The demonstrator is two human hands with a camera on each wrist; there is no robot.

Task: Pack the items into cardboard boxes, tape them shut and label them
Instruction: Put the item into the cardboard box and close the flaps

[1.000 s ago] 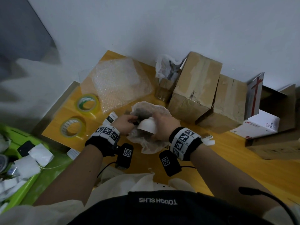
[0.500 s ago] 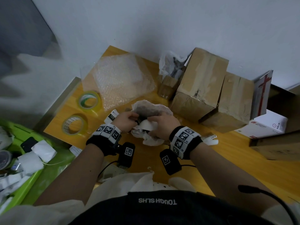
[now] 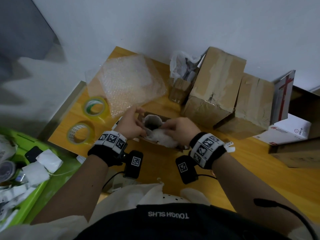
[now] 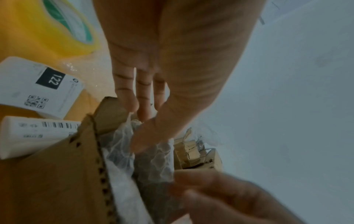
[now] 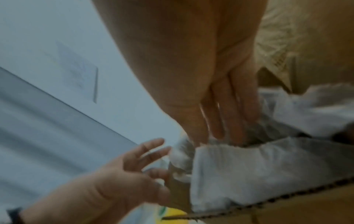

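2 hands worked at 1 small open cardboard box [image 3: 161, 144] that sat on the wooden table [image 3: 242, 170] just in front of the taped cartons [image 3: 214, 87]. Inside it lay a bundle in white foam wrap [image 3: 164, 137], its mouth gaping dark at the end toward those cartons. By the look of it, the wrap was light, soft and crushable, and whatever it hid may be fragile; best taken by the loose edges or cradled whole, not squeezed. The left hand [image 3: 132, 124] pinched the wrap's edge at the box's left wall between thumb and fingers [image 4: 142, 104]. The right hand [image 3: 180, 129] had its fingers [image 5: 232, 118] curled down over the wrap at the box's right, gripping it. 2 tape rolls [image 3: 95, 107] lay left of the box.
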